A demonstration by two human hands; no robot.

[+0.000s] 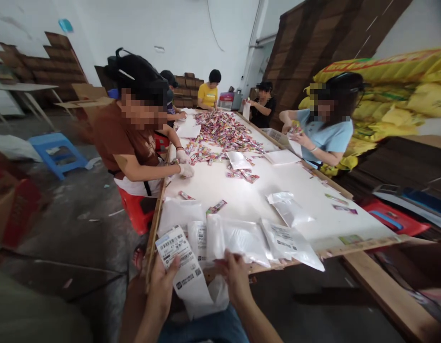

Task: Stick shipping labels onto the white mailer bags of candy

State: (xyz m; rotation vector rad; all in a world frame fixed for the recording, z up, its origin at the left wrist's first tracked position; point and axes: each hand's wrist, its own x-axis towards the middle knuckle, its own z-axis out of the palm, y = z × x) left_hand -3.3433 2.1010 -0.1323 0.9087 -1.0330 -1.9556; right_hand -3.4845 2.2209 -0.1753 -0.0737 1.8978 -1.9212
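Observation:
My left hand (162,281) is closed on a strip of printed shipping labels (185,264) with barcodes; its lower end curls down over my lap. Close to the table edge, my right hand (235,274) has its fingers bunched together beside the white backing of the strip. Whatever it pinches is hidden. Just beyond both hands lie white plastic mailer bags (242,236). One labelled mailer bag (290,240) rests at the right of this row, and another labelled bag (198,238) sits partly behind the strip. An unlabelled mailer bag (288,207) lies farther right.
A large heap of colourful small packets (224,128) covers the far part of the white table (213,186). A person in brown (135,147) wears white gloves at left; a person in light blue (324,133) works at right. A blue stool (59,152) stands on the floor.

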